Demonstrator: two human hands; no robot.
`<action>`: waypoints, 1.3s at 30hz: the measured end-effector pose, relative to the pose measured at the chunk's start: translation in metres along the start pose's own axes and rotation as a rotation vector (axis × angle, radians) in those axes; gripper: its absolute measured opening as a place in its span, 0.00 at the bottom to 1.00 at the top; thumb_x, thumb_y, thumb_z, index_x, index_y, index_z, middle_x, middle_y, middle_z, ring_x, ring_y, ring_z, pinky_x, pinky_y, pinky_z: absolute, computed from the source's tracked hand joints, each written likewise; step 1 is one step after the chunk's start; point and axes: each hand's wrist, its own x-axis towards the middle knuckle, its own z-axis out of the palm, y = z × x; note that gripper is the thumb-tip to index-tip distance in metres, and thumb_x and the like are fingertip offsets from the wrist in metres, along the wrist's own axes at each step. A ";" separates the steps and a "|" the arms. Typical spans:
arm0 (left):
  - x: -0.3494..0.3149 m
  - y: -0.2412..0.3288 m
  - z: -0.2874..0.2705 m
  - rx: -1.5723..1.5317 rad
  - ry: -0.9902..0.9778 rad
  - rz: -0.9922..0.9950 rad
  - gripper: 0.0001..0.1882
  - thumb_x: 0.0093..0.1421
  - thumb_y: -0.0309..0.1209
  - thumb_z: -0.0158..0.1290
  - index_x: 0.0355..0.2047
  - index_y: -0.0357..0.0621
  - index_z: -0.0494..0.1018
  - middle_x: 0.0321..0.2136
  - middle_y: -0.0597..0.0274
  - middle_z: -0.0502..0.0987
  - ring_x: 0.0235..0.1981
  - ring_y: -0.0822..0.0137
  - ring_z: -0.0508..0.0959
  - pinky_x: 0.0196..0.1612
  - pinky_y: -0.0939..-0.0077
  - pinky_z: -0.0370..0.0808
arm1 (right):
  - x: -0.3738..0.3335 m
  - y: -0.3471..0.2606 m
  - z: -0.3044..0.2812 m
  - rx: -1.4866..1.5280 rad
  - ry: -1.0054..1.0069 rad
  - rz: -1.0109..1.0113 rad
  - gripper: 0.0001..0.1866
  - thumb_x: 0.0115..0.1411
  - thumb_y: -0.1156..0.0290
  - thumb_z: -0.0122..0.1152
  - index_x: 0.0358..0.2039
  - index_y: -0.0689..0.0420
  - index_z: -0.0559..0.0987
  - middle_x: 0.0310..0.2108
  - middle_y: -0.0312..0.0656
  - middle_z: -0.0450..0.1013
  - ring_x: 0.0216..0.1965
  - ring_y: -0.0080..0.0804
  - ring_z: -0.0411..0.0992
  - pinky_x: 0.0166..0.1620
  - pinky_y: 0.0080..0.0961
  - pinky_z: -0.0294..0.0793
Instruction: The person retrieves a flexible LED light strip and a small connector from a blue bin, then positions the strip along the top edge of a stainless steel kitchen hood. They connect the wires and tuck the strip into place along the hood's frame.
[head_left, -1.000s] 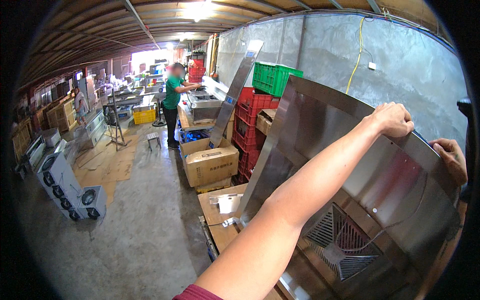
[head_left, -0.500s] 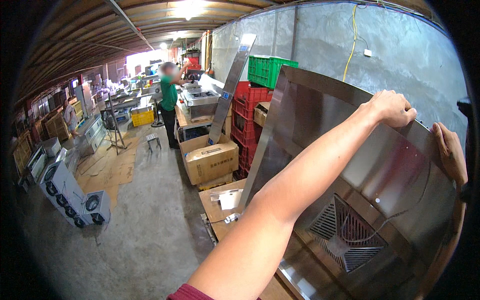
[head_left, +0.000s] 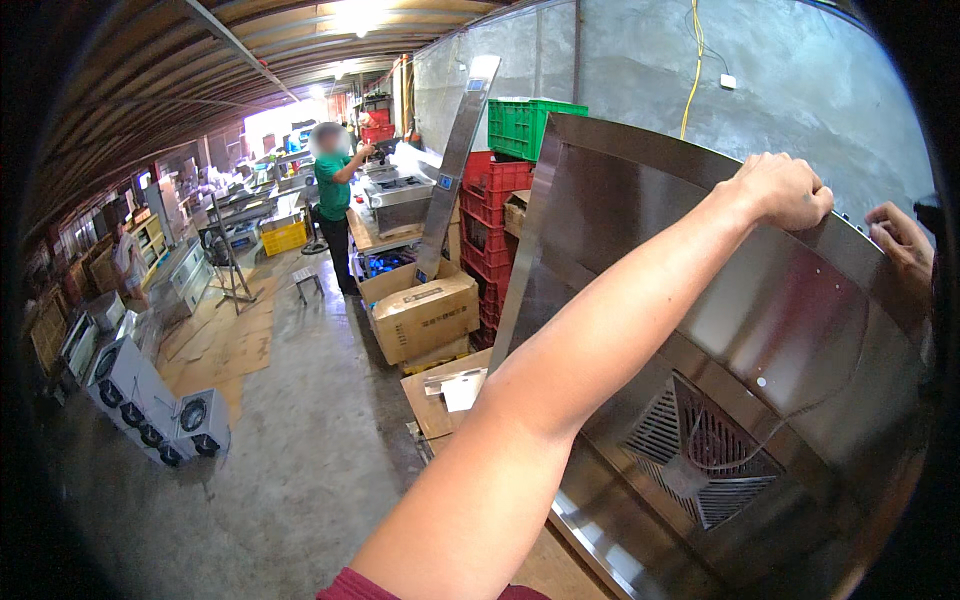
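Note:
A large stainless steel range hood (head_left: pixel 690 290) stands tilted in front of me at the right, its inner side with a slotted triangular vent grille (head_left: pixel 700 455) and a thin dark cable toward me. My left hand (head_left: pixel 780 190) is closed over the hood's upper edge, its fingertips hidden behind the rim. Farther right, beside the same edge, is my right hand (head_left: pixel 900 240). Its fingers are loosely bent and apart, with nothing visible in them. Part of that hand and its forearm fall into the dark rim of the picture.
Beyond the hood stand red crates (head_left: pixel 488 215) topped by a green crate (head_left: pixel 530 128). A cardboard box (head_left: pixel 428 318) and a long leaning metal panel (head_left: pixel 455 170) are to their left. A person in green (head_left: pixel 334 190) works at a bench. White fan units (head_left: pixel 150 400) stand on the floor, left.
My right hand has shifted from a thumb-over-edge hold to loosely bent fingers beside the edge. My left hand keeps its grip. The view has moved slightly.

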 end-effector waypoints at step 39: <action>-0.007 -0.009 0.011 0.050 0.149 0.106 0.29 0.70 0.51 0.44 0.32 0.44 0.88 0.35 0.42 0.86 0.43 0.40 0.85 0.53 0.47 0.77 | 0.028 0.043 -0.024 -0.120 -0.038 -0.023 0.15 0.70 0.64 0.66 0.31 0.56 0.71 0.27 0.29 0.64 0.31 0.17 0.61 0.34 0.21 0.59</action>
